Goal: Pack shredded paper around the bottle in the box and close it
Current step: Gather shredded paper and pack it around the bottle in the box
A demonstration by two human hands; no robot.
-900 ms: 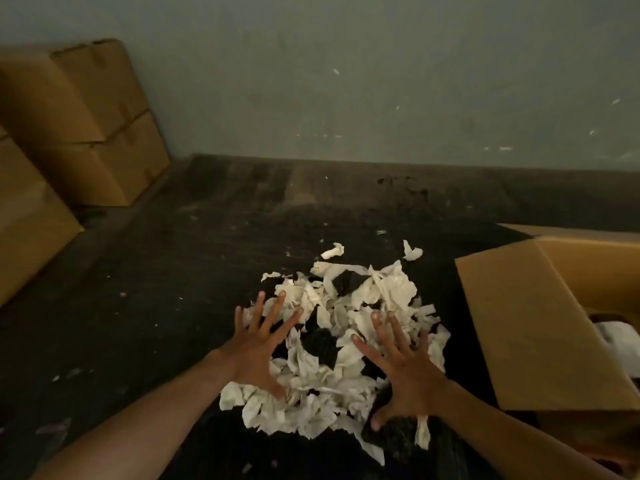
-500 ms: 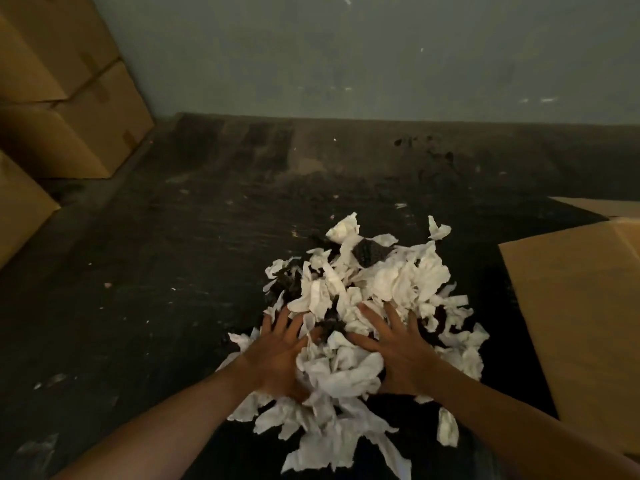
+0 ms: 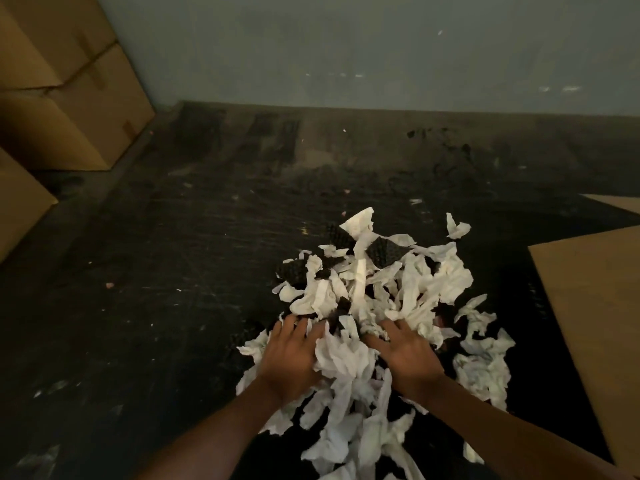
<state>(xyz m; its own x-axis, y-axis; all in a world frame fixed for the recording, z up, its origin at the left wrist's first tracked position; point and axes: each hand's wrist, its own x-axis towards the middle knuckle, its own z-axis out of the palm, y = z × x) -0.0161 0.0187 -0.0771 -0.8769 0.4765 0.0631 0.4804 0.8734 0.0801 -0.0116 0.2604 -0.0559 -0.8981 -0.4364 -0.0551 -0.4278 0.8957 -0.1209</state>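
Both hands, left hand (image 3: 291, 362) and right hand (image 3: 408, 358), press loosely curled fingers into the shredded paper (image 3: 377, 306) at lower centre; light, soft, springy, best scooped from beneath.

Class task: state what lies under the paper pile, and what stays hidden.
Under the paper pile the dark floor shows through gaps, plus dark textured pieces mixed in. Both hands press on it; their fingertips are buried.
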